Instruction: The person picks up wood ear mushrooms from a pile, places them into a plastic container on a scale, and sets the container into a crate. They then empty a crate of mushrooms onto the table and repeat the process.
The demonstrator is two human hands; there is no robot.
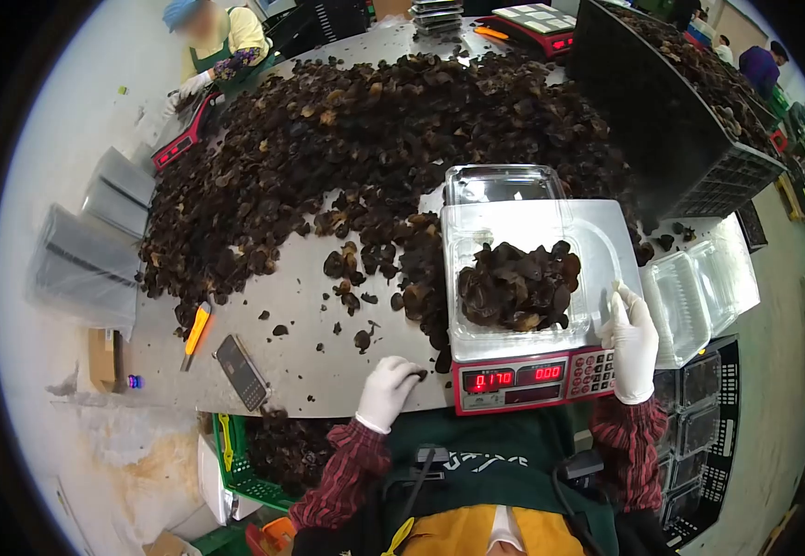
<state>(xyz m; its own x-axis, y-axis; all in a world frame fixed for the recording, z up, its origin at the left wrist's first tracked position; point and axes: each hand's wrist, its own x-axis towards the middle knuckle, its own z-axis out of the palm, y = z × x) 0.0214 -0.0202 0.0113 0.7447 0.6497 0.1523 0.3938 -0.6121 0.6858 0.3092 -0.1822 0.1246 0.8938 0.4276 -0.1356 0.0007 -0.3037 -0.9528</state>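
A red digital scale [514,380] with a metal plate stands at the table's front edge, its left display reading 0.170. On the plate sits a clear plastic tray [465,345] holding a heap of dark wood ear mushrooms [518,287]; its clear lid [503,183] tilts up behind. My left hand [390,391], in a white glove, is closed left of the scale, a small dark mushroom piece [421,374] at its fingertips. My right hand [632,345], also gloved, is at the scale's right edge, fingers stretched forward and thumb apart, with nothing visible in it.
A broad pile of mushrooms [328,139] covers the far table. Left lie an orange utility knife [198,329] and a phone [241,372]. Empty clear trays [680,310] stand right, below a large black crate [671,120]. A co-worker [222,42] is at another scale [185,134].
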